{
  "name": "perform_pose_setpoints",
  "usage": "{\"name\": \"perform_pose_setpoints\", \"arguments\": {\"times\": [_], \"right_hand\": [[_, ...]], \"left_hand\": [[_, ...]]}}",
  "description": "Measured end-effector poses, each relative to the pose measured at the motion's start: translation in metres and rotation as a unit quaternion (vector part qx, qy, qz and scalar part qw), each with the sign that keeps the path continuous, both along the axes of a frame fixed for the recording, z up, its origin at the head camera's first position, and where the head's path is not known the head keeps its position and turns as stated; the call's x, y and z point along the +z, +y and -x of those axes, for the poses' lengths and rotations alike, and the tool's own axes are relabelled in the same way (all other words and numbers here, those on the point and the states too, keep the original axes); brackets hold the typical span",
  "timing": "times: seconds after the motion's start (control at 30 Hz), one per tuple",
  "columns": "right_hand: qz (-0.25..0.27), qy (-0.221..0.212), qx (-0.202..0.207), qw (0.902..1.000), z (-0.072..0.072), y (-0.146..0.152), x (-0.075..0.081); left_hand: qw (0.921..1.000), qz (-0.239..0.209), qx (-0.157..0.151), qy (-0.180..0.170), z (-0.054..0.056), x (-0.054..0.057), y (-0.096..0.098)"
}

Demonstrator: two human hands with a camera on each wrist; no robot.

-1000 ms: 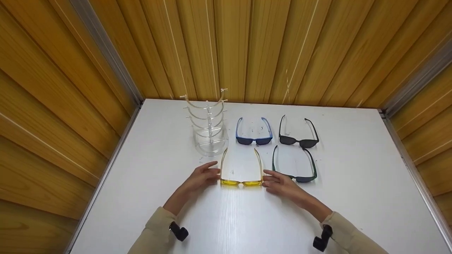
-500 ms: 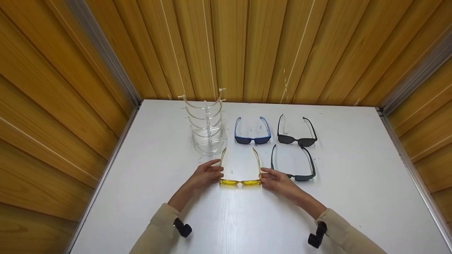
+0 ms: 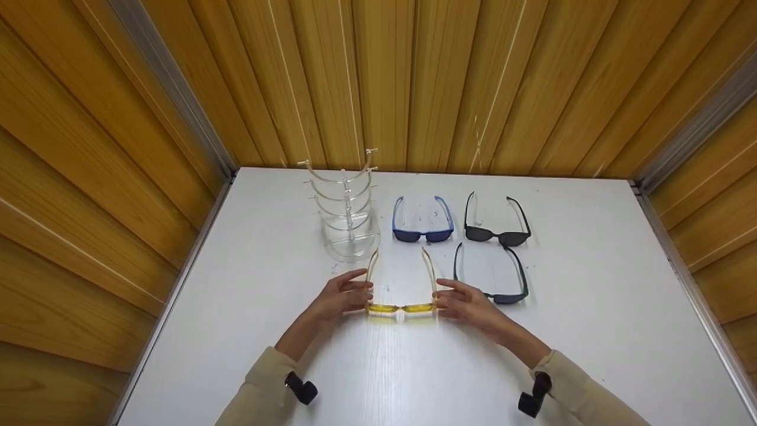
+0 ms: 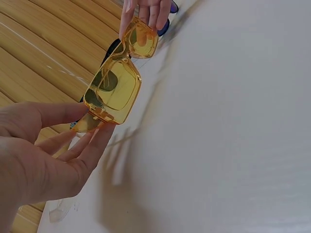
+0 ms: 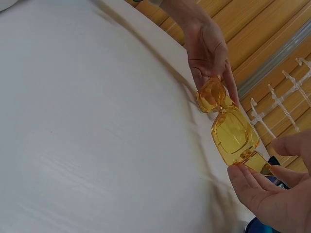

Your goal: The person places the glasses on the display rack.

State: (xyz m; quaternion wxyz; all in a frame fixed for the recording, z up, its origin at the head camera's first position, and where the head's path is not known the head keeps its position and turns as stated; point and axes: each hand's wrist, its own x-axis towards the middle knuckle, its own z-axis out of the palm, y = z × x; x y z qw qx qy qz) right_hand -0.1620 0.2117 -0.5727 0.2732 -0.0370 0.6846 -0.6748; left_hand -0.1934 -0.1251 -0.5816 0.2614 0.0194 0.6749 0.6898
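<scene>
Yellow glasses (image 3: pixel 401 308) with tinted lenses face me, temples unfolded and pointing away. My left hand (image 3: pixel 342 296) grips the left end near the hinge; in the left wrist view its thumb and fingers (image 4: pixel 99 141) close in at the frame's corner. At the opposite end my right hand (image 3: pixel 470 302) holds the other hinge corner, fingertips (image 5: pixel 236 172) under the frame in the right wrist view. A faint yellow reflection shows on the table below the lenses. Behind my right hand lie dark green sunglasses (image 3: pixel 510 299), partly hidden by it.
A clear acrylic glasses stand (image 3: pixel 349 222) with several curved tiers stands behind my left hand. Blue sunglasses (image 3: pixel 423 235) and black sunglasses (image 3: pixel 498 236) lie farther back on the white table (image 3: pixel 597 284). Wood-patterned walls (image 3: pixel 390 83) enclose the back and sides.
Both hands have closed in on the yellow glasses' sides and taken hold. The glasses now sit slightly apart from their reflection, raised a little. The other sunglasses and the stand stay put.
</scene>
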Motion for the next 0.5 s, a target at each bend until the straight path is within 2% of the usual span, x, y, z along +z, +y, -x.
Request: {"name": "perform_pose_setpoints", "arguments": {"times": [0.3,0.5], "right_hand": [[-0.014,0.01,-0.007,0.9998,0.0055,-0.0012,0.0034],[-0.005,0.007,-0.005,0.9999,0.0086,-0.0029,0.0007]], "left_hand": [[0.9994,-0.016,0.015,-0.026,-0.0044,0.0042,-0.0006],[0.9992,-0.031,0.008,-0.026,-0.008,0.0088,-0.0044]]}}
